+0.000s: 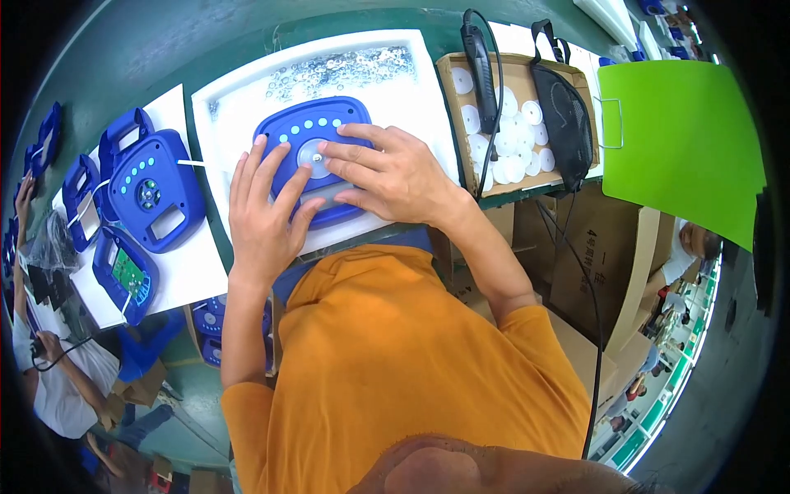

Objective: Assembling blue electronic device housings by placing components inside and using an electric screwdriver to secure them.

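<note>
A blue plastic housing (pixel 359 107) with a handle slot and a row of pale round buttons lies in front of me on a white foam tray (pixel 226 107). At its middle sits a translucent white disc (pixel 308 151) with a small shiny part in the centre. Spread over the housing's left side, my left hand (pixel 265 202) has a fingertip at the disc's lower edge. My right hand (pixel 393 174) reaches in from the right, fingertips on the disc and thumb apart, near the handle slot. Both hands have their fingers stretched out.
Small shiny metal parts (pixel 337 70) lie in the tray's far part. At right, a cardboard box (pixel 450 90) holds white discs (pixel 512 136), a black corded tool (pixel 477 62) and a black mesh pouch (pixel 566 123). More blue housings (pixel 177 181) lie left. A green panel (pixel 679 140) stands far right.
</note>
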A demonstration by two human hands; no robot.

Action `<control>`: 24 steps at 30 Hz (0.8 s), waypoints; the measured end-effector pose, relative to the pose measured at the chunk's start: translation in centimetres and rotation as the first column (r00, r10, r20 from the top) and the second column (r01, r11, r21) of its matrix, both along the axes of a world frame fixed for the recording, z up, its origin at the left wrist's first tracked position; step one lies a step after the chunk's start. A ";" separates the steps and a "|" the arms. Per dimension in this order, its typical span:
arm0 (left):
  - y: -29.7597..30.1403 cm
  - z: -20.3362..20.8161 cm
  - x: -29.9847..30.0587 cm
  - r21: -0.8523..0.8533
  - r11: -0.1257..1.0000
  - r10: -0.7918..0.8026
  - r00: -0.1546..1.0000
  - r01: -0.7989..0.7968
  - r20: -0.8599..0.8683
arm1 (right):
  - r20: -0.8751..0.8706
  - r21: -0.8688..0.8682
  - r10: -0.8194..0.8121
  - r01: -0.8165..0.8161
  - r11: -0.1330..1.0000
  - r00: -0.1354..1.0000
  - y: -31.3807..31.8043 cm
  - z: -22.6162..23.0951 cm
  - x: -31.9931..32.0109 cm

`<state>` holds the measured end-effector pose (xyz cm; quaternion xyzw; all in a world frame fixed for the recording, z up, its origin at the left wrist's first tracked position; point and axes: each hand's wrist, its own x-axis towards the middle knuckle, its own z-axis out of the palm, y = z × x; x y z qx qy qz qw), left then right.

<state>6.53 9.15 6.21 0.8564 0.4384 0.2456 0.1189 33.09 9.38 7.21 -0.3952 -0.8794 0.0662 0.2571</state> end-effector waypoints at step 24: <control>0.0 -0.5 0.4 0.019 0.999 0.025 0.999 -0.026 0.045 | 0.083 0.070 -0.130 0.124 0.990 0.988 -3.8 -0.5 -2.3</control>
